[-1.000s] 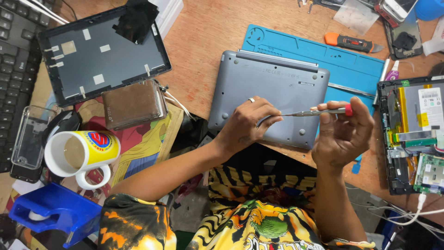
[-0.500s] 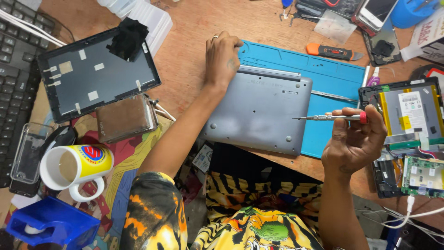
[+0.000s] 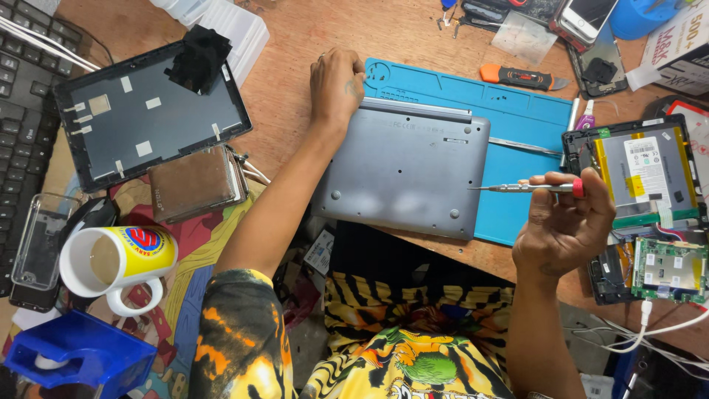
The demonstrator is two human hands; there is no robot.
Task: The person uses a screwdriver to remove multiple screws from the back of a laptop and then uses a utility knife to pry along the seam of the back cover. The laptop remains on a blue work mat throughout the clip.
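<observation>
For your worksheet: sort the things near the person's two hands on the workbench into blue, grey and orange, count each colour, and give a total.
Blue: 1, the work mat under the left hand.
Grey: 2, the laptop lying base up, and the tablet back panel.
Orange: 1, the utility knife.
Total: 4.
The screwdriver in the right hand is silver with a red end, so it is not counted.

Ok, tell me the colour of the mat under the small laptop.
The mat is blue, lying under the grey laptop; the head view shows it plainly.
</observation>
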